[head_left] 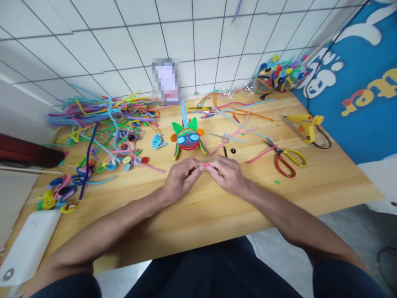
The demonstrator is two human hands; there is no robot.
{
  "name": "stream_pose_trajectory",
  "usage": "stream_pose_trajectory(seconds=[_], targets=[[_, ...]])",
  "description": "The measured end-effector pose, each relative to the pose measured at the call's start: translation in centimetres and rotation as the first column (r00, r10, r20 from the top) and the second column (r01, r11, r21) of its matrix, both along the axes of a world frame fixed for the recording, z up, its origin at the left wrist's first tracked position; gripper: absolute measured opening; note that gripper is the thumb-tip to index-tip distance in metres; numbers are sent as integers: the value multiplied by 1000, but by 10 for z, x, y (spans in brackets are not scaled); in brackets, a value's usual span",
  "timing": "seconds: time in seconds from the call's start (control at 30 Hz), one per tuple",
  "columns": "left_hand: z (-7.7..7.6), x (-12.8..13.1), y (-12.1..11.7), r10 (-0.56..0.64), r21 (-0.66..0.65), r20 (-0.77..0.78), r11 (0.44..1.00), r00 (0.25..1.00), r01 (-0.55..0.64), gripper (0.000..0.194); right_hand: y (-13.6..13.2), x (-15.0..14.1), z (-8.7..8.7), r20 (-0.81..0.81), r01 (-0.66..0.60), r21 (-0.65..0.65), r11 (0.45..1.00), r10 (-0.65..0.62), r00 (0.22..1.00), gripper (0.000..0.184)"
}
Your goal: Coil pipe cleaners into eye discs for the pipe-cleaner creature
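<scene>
Pinching a small red piece (206,165) between them, the left hand (182,178) and right hand (228,175) have thumbs and fingers closed on its two ends, so most of it is hidden at the fingertips. It looks light, soft and bendable, likely to crush before it slips, and is probably best held lightly near each end. Just beyond the fingers sits a colourful figure (189,141), untouched, with scissors (280,152) well off to their right.

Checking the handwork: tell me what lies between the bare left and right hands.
In the head view, a small pinkish-red piece, material unclear, is pinched between the left hand and right hand.
</scene>
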State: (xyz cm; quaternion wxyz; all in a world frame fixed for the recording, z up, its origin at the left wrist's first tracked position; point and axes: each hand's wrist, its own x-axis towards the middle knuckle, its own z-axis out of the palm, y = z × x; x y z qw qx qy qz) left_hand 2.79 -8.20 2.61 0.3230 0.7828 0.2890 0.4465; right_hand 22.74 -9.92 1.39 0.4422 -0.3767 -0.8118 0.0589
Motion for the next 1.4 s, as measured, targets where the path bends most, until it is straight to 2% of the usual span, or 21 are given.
stream_pose_trajectory(seconds=[0.07, 0.13, 0.3, 0.5, 0.7, 0.83, 0.97, 1.13, 1.4], targets=[[10, 0, -5, -38, 162, -2, 986, 999, 38, 11, -4, 4, 10, 63, -9, 164, 986, -1, 998, 10], [17, -1, -9, -59, 252, -31, 966, 998, 65, 16, -7, 8, 20, 114, -35, 268, 963, 5, 993, 8], [26, -8, -14, -61, 355, -104, 930, 993, 94, 18, -14, 12, 33, 213, -87, 336, 938, 14, 977, 9], [21, -15, -13, -75, 368, -117, 923, 990, 114, 22, -17, 9, 30, 221, -113, 268, 957, 53, 974, 11], [3, -17, -9, -84, 279, -73, 955, 994, 102, 21, -11, 4, 18, 238, -118, 149, 982, 81, 968, 10], [-9, -18, -7, -50, 177, -8, 983, 999, 51, 17, -9, 0, 12, 151, -100, 50, 994, 92, 984, 13], [-14, -18, -5, -43, 133, -1, 990, 999, 42, 15, -10, -4, 14, 39, -35, -29, 999, 37, 999, 22], [-16, -18, -4, -68, 115, -36, 991, 997, 72, 12, -10, -9, 14, 63, 0, -46, 999, 3, 998, 16], [-19, -18, -6, -73, 107, -58, 991, 996, 79, 13, -9, -10, 8, 93, -22, -65, 998, 28, 995, 16]])
